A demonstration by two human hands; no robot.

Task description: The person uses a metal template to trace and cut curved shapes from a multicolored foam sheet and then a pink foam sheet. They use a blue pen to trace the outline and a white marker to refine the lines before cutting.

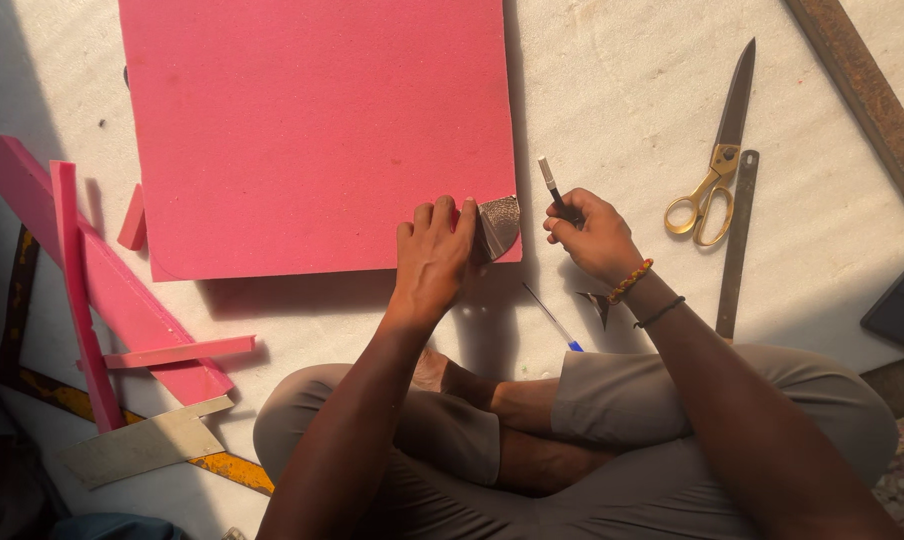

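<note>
Left hand pinning a curved template on a pink foam sheet while the right hand is gripping a pen.

The left hand [434,250] is pressing a small grey rounded template [498,226] onto the 5 o'clock corner of the large pink square foam sheet [312,130]; the right hand [592,235] is clenching a thin black-and-white pen [554,190], its long axis running roughly 11 to 5 o'clock, tip hidden in the fist. If the fingers are easing off, the template could be sliding and the traced curve drifting. Gold-handled scissors [720,160] are lying at 2 o'clock, blades pointing to 12.
</note>
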